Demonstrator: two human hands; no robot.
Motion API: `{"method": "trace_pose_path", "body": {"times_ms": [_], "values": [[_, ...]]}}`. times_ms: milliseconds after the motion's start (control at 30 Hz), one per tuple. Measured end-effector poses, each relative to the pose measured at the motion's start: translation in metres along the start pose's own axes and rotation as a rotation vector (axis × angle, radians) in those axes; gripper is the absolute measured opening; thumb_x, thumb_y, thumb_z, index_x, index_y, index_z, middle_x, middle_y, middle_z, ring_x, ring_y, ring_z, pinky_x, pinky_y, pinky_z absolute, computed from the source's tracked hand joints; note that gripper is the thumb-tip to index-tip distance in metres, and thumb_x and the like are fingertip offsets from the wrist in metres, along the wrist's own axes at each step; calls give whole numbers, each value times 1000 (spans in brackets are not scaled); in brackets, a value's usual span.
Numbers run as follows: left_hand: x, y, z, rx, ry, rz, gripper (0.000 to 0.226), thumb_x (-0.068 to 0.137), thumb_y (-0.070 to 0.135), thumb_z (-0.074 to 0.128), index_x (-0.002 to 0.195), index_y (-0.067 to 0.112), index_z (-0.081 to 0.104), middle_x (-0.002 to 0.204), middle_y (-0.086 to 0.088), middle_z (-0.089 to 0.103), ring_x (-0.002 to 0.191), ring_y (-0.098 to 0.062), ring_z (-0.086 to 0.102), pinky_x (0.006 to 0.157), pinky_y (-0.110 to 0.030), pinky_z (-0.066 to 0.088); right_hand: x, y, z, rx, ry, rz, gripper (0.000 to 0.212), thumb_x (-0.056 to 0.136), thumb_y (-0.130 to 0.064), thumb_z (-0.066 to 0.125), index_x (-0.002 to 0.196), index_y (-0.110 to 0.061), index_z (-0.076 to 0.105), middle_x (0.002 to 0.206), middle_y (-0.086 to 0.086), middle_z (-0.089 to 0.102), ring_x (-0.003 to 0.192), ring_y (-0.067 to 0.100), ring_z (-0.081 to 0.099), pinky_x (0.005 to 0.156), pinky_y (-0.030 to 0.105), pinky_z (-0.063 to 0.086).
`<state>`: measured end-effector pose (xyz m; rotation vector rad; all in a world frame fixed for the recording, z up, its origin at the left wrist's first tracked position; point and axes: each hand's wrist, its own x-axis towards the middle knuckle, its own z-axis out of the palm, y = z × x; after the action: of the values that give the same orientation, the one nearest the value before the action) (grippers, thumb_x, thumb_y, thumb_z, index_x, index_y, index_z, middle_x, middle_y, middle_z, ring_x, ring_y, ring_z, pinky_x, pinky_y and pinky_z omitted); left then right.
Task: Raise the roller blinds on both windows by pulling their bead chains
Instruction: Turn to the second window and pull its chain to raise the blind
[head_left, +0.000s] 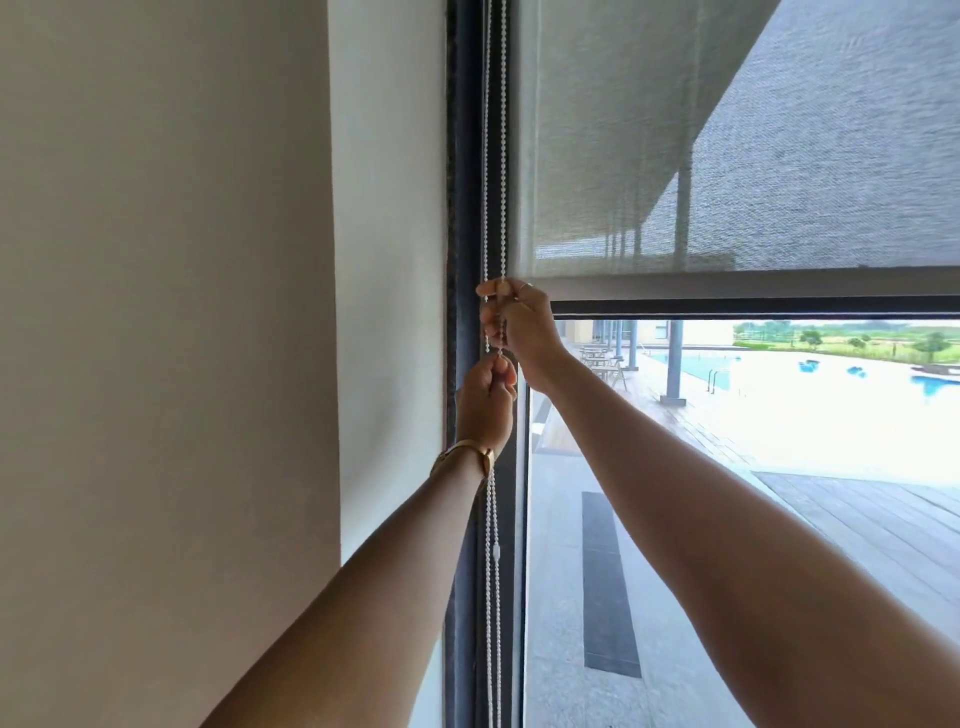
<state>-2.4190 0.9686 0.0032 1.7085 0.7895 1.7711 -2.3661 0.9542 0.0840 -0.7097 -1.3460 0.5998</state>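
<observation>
Blind (727, 156): grey woven fabric, lowered to mid-window; bottom bar (753, 286) level with upper hand.
Chain (496, 156): white bead loop, two strands hanging along dark window frame (462, 208) at blind's left edge.
Right hand (519, 325): raised higher, fingers pinched closed on chain just beside bottom bar end.
Left hand (485, 402): directly below right hand, clenched around chain; gold bracelet (467, 452) at wrist.
Wall (182, 312): plain, left of frame.
Glass below blind: terrace and pool (779, 374) visible outside.
</observation>
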Motion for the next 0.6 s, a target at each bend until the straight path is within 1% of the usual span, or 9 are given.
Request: {"method": "trace_pose_path", "body": {"times_ms": [167, 267, 300, 367, 400, 467, 533, 567, 600], "values": [[0, 1, -2, 41, 0, 19, 35, 90, 4, 33, 63, 22, 44, 62, 2, 45, 59, -14, 41, 60, -26, 35, -6, -10, -6, -76, -48, 38, 38, 88, 9, 22, 77, -11, 53, 57, 4, 47, 43, 10, 42, 42, 20, 34], [-8, 7, -1, -6, -1, -10, 27, 94, 5, 31, 73, 13, 47, 60, 2, 43, 54, -11, 38, 49, -17, 30, -6, -16, -3, -95, -58, 53, 37, 92, 6, 25, 79, -10, 55, 59, 6, 53, 45, 13, 49, 46, 23, 40], [-12, 9, 0, -32, -12, -38, 27, 95, 7, 31, 75, 11, 47, 58, 3, 41, 52, -11, 36, 47, -17, 28, -7, -18, -3, -106, -58, 57, 34, 95, 2, 26, 82, -9, 56, 61, 7, 56, 49, 15, 52, 49, 24, 42], [-18, 8, 2, -67, -38, -80, 30, 97, 8, 30, 75, 11, 49, 57, 3, 41, 49, -9, 34, 47, -19, 28, -10, -23, -4, -137, -56, 63, 30, 98, -3, 29, 93, -5, 58, 71, 10, 62, 59, 19, 56, 57, 28, 46], [-21, 9, 2, -69, -44, -95, 31, 97, 8, 30, 76, 10, 52, 56, 2, 43, 47, -9, 36, 47, -20, 29, -11, -26, -7, -155, -63, 72, 28, 98, -4, 31, 101, -2, 59, 78, 11, 64, 66, 20, 57, 62, 29, 48], [-28, 10, 4, -57, -50, -127, 29, 97, 8, 31, 85, 7, 57, 58, -1, 49, 46, -9, 42, 44, -18, 35, -16, -30, -16, -204, -85, 93, 27, 96, -2, 35, 113, 2, 56, 92, 12, 64, 81, 25, 58, 75, 35, 52], [-33, 10, 6, -32, -50, -164, 27, 97, 9, 31, 97, 4, 57, 62, -4, 55, 52, -12, 48, 41, -12, 37, -23, -34, -28, -287, -108, 106, 27, 93, -1, 37, 114, 0, 54, 99, 11, 63, 93, 31, 57, 86, 42, 51], [-35, 12, 8, -34, -46, -177, 26, 97, 11, 31, 100, 4, 56, 66, -5, 57, 57, -15, 52, 45, -12, 40, -24, -36, -35, -316, -114, 103, 27, 93, -1, 38, 115, 1, 54, 103, 13, 62, 97, 32, 58, 88, 42, 50], [-40, 16, 11, -25, -40, -182, 26, 97, 13, 32, 103, 3, 55, 73, -7, 60, 65, -19, 56, 53, -17, 46, -29, -41, -41, -368, -108, 110, 28, 93, -1, 38, 116, 3, 53, 108, 17, 62, 102, 33, 58, 91, 43, 50]]}}
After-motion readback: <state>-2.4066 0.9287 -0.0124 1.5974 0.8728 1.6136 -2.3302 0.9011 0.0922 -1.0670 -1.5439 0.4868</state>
